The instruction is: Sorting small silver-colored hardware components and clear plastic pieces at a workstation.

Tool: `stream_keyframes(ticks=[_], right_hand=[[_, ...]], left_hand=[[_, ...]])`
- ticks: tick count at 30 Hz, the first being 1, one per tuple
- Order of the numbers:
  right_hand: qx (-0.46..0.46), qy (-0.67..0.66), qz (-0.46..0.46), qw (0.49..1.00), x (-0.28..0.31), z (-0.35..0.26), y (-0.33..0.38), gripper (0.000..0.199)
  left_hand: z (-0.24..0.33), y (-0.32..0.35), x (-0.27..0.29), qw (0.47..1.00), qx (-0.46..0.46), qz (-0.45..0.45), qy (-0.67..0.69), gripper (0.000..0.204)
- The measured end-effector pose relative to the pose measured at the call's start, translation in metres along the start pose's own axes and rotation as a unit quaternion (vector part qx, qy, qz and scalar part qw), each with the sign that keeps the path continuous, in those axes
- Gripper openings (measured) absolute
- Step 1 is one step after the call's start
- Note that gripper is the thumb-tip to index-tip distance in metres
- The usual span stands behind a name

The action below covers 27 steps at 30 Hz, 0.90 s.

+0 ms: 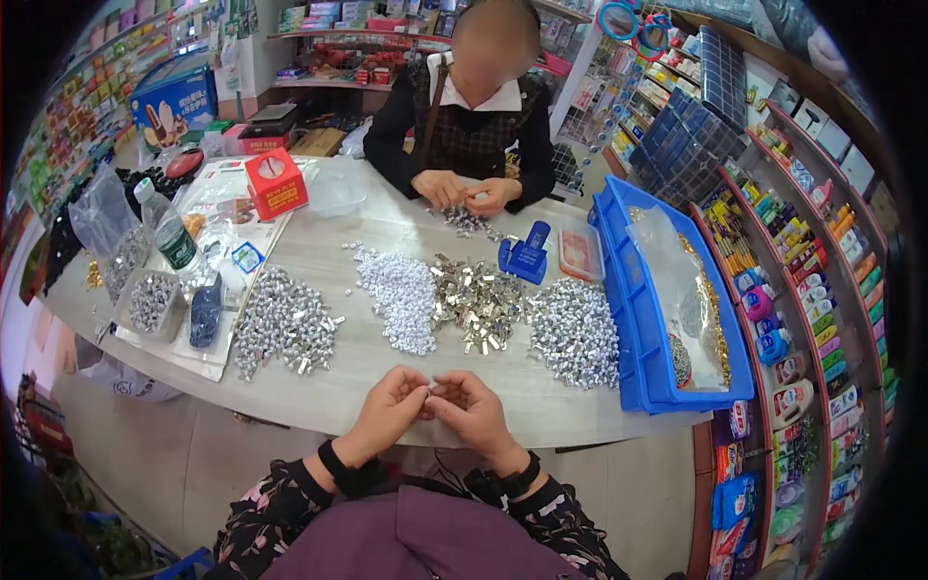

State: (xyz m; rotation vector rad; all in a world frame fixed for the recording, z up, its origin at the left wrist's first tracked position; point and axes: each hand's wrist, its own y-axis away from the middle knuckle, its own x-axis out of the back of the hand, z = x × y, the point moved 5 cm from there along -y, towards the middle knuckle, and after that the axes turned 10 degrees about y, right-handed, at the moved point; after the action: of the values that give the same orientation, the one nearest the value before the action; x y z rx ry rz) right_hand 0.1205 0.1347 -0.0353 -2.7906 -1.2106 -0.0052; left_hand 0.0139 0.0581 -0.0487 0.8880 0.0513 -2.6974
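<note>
Close together at the table's near edge, my left hand [390, 410] and my right hand [472, 412] meet at the fingertips. Both are closed in a pinch around something too small to make out. Just beyond them lie a heap of small white bead-like pieces [398, 298] and a heap of small shiny metal pieces [478, 307]. To the right spreads a pile of white-and-silver pieces [576, 333]. Another pile of mixed silver-and-white pieces [282, 327] lies to the left.
Across the table a person [466, 116] works with both hands over a small heap [468, 222]. A blue crate [633, 319] borders the right side, near a blue plastic holder [525, 253]. At left stand a bottle [166, 230], a tub of pieces [152, 302] and a red box [275, 184].
</note>
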Motion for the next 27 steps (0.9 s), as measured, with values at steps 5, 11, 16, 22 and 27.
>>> stream_keyframes(ticks=[5, 11, 16, 22, 27], right_hand=[[-0.026, 0.038, -0.06, 0.997, 0.007, 0.001, 0.002, 0.022], [0.078, 0.054, -0.072, 0.993, -0.004, 0.003, -0.008, 0.015], [0.015, 0.054, -0.088, 0.995, 0.0, 0.011, 0.0, 0.011], [0.065, 0.132, -0.036, 0.988, 0.005, -0.01, 0.002, 0.013], [0.07, 0.097, -0.026, 0.993, 0.003, -0.007, 0.006, 0.016]], left_hand=[[0.005, 0.003, -0.018, 0.997, -0.037, 0.02, -0.066, 0.012], [0.01, 0.006, -0.004, 0.976, -0.117, 0.021, -0.182, 0.013], [0.001, 0.01, -0.011, 0.977, -0.098, 0.041, -0.183, 0.012], [0.009, 0.005, -0.016, 0.983, -0.063, 0.032, -0.17, 0.013], [0.01, 0.005, -0.008, 0.989, -0.032, 0.03, -0.14, 0.017]])
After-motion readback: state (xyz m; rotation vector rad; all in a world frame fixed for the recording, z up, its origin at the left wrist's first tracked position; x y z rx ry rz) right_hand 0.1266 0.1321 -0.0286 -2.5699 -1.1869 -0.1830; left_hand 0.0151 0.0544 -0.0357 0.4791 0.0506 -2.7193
